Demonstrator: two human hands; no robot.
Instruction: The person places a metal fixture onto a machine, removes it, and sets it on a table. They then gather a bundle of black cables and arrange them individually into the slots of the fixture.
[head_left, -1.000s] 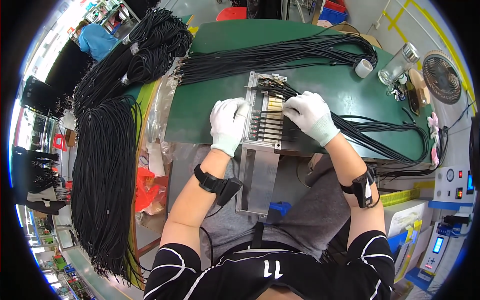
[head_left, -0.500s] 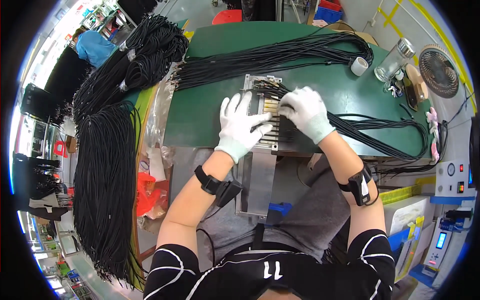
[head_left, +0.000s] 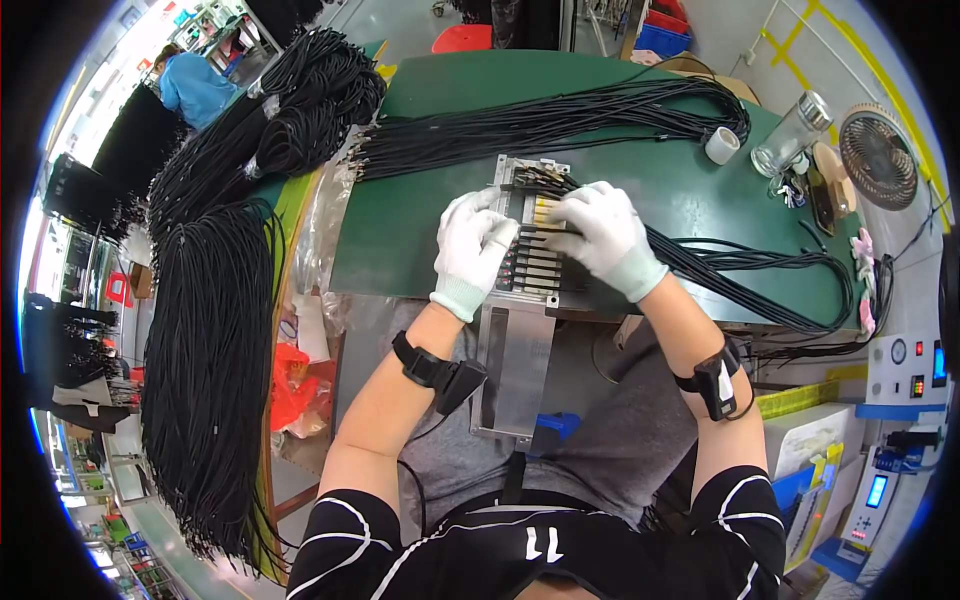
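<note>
A metal slotted fixture (head_left: 536, 268) lies at the near edge of the green table. Black cable ends fill its nearer slots, while yellowish strips show in the farther ones. My left hand (head_left: 468, 245), in a white glove, is at the fixture's left side, thumb and fingers drawn together; what they pinch is hidden. My gloved right hand (head_left: 605, 240) reaches over the right side, its curled fingers closed on a black cable by the middle slots. The fingertips are partly blurred. From under this hand, a bundle of black cables (head_left: 700, 265) runs off to the right.
More black cables (head_left: 540, 122) lie across the back of the table (head_left: 450, 80). A tape roll (head_left: 722, 146), glass bottle (head_left: 795, 133) and fan (head_left: 877, 153) stand at the right. Large cable bundles (head_left: 215, 370) hang at the left. Farther back, a person in blue (head_left: 195, 88) bends over.
My left hand has drawn its spread fingers in and shifted toward the fixture's left edge. My right hand has come slightly nearer to me. More nearer slots are now in view.
</note>
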